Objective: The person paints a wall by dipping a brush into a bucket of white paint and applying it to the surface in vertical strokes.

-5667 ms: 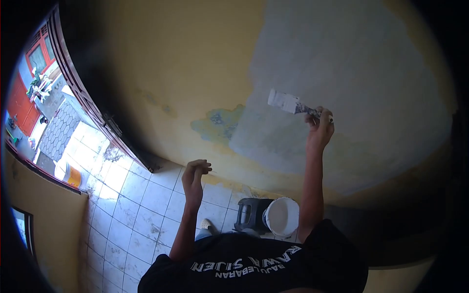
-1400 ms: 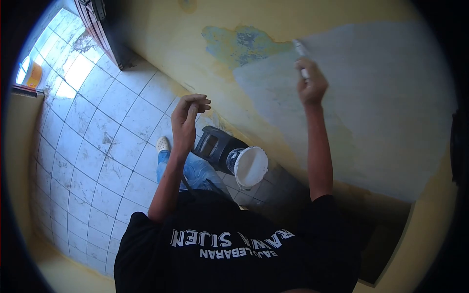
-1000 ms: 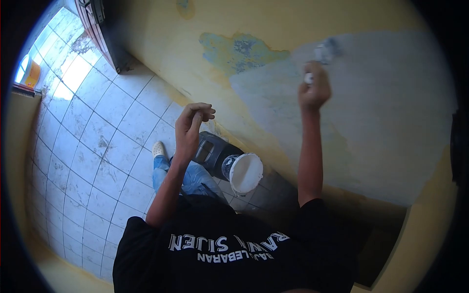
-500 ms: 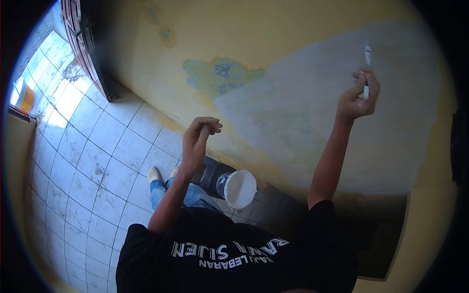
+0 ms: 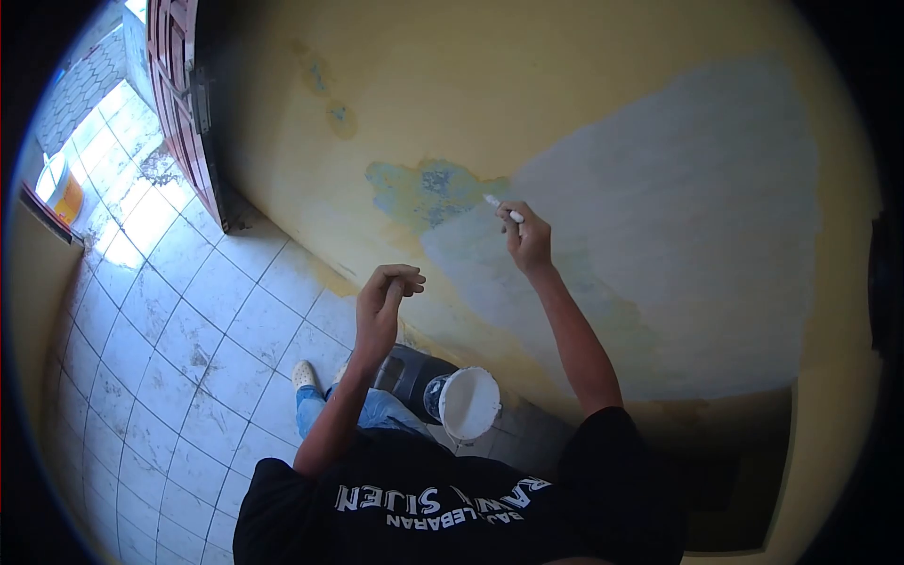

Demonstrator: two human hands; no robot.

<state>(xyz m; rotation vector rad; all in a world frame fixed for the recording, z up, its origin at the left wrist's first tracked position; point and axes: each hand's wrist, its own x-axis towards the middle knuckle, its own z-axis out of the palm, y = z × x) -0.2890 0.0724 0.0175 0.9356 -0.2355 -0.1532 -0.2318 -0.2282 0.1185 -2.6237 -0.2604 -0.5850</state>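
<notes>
My right hand (image 5: 527,240) is closed around the handle of a small white-tipped paintbrush (image 5: 492,201). The brush tip overlaps the right end of a peeling blue-green patch (image 5: 435,186) on the yellow wall (image 5: 452,85). To the right spreads a broad pale coated area (image 5: 697,207) with a rounded edge. Lower and to the left, my left hand (image 5: 381,306) hangs in the air in front of the wall, fingers loosely bent and nothing in them. Below it, a white bucket (image 5: 471,405) with whitish contents sits on a dark support (image 5: 407,369).
White floor tiles (image 5: 188,320), smudged in places, cover the left side. A reddish-brown door (image 5: 174,104) stands ajar at upper left, with a yellow-and-white pail (image 5: 66,193) by the doorway. A dark recess (image 5: 725,471) lies low on the right.
My right hand has swung down and left with the paintbrush, from the upper pale area to the peeling patch. The left hand keeps much the same pose; the view has shifted slightly.
</notes>
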